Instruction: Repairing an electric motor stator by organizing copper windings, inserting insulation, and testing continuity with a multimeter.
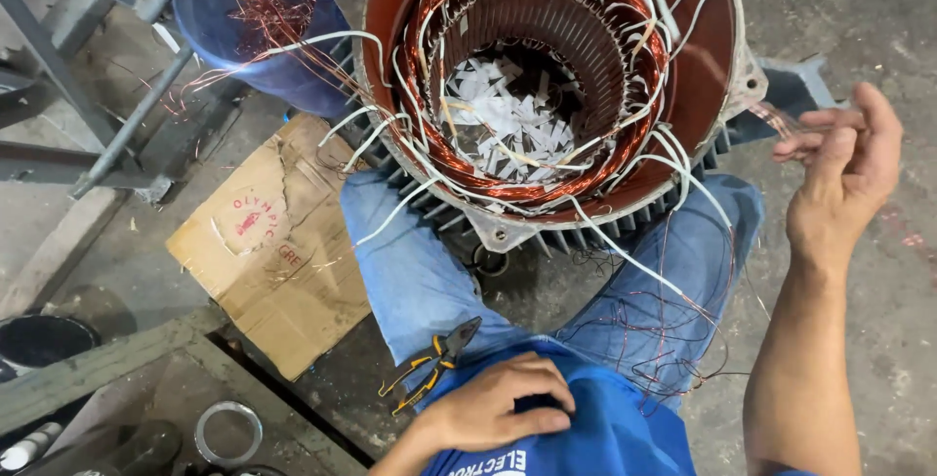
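Observation:
A large red motor stator housing (703, 66) stands between my knees, its bore ringed with copper windings (429, 37) and white sleeved leads (625, 251). White paper slips (508, 120) lie at the bottom of the bore. My right hand (844, 168) is raised to the right of the housing, fingers curled around thin copper wire strands (771, 117). My left hand (498, 403) rests low on my blue shirt, fingers bent and pinching the cloth. Yellow-handled pliers (429, 364) lie on my left thigh beside that hand.
Flattened cardboard (264, 251) lies on the concrete floor at left. Another person in blue (244, 17) sits behind the stator among loose copper wire. A grey metal frame (107, 95) stands at upper left. A metal ring (227, 432) lies at the bottom left.

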